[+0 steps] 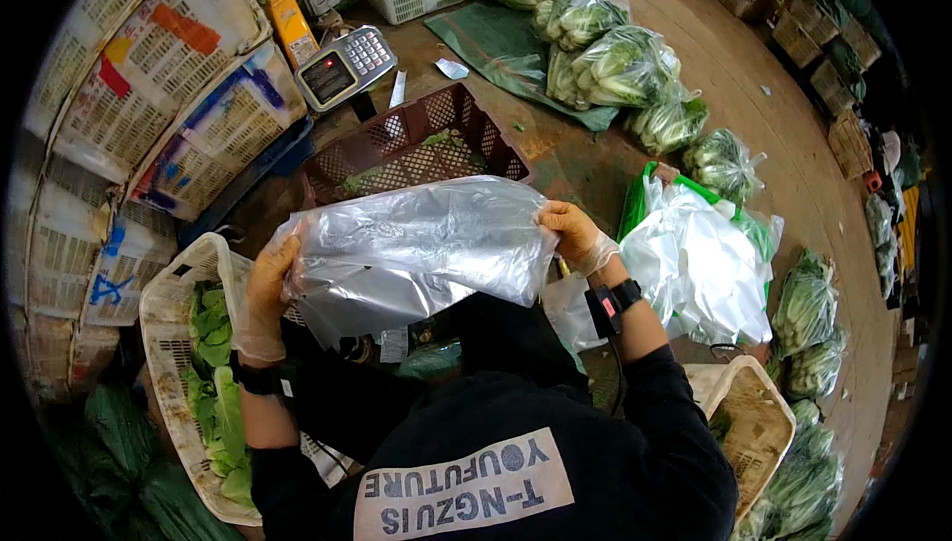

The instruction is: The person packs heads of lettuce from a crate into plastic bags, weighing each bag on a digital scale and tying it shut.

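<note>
A clear plastic bag (424, 236) is stretched sideways between my two gloved hands. My left hand (271, 281) grips its left end, and my right hand (576, 232) pinches its upper right edge. Both hands wear thin translucent gloves. Just beyond the bag lies a brown plastic crate (416, 121) with some leaf scraps in it. To the right of my right hand, a pile of clear plastic bags (699, 266) lies on green and white wrapping. A white crate (172, 362) holding green leafy vegetables (223, 400) stands beside my left forearm.
Stacked white crates (178, 72) rise at the left. A digital scale's keypad display (346, 67) stands behind the brown crate. Bagged leafy vegetables (625, 65) line the floor from the back to the right. Another pale crate (751, 422) is near my right elbow.
</note>
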Available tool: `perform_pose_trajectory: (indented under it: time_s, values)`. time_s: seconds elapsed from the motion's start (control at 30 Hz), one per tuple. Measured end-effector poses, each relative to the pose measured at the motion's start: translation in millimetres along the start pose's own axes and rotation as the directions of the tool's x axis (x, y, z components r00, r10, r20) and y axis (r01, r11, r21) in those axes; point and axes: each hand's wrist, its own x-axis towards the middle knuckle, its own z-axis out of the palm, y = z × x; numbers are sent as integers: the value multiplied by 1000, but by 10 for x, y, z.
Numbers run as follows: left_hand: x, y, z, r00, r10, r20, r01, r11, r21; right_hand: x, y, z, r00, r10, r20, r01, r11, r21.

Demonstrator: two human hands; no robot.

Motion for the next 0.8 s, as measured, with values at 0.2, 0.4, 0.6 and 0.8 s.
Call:
perform_pose_trajectory:
  time_s: [0.2, 0.4, 0.6, 0.8]
  values:
    - [377, 414, -819, 955, 185, -233, -33, 843, 536, 218, -541, 1073, 956, -291, -29, 291, 957, -11]
    - [110, 501, 177, 878, 478, -21, -335, 646, 685, 803, -604, 1957, 947, -319, 27, 304, 869, -390]
    - [346, 68, 305, 986, 169, -11, -159, 944, 290, 1409, -138, 2458, 965, -151, 213, 244, 808, -536]
    - [534, -24, 132, 968, 250, -13, -229, 905, 358, 1557, 90, 2492, 994, -46, 98, 71, 962, -265]
